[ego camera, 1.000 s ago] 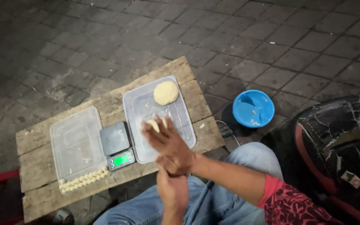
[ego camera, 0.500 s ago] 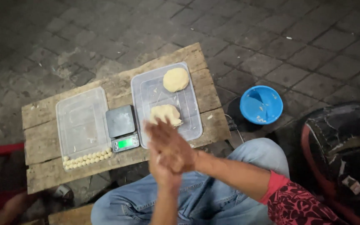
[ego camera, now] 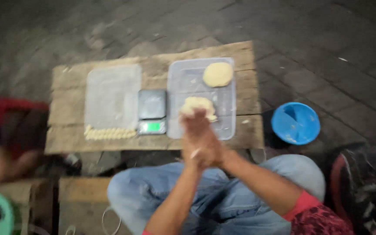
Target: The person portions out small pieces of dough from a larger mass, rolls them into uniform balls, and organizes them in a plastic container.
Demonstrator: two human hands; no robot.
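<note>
My left hand (ego camera: 191, 146) and my right hand (ego camera: 210, 138) are pressed palm to palm above the front edge of a low wooden table (ego camera: 249, 135). A pale sliver of dough (ego camera: 194, 153) shows between the palms; the rest of it is hidden. Just beyond my fingertips a rough lump of dough (ego camera: 199, 104) lies in a clear plastic tray (ego camera: 183, 78). A smooth round dough ball (ego camera: 217, 74) sits at that tray's far end.
A small digital scale (ego camera: 152, 111) with a lit green display stands between the two trays. The left clear tray (ego camera: 112, 95) has a row of small dough pieces (ego camera: 109, 133) along its near edge. A blue bowl (ego camera: 295, 123) sits on the paving at right.
My hands have slid against each other and now stand more upright, palm to palm. The view has swung, so the table sits squarer and nearer.
</note>
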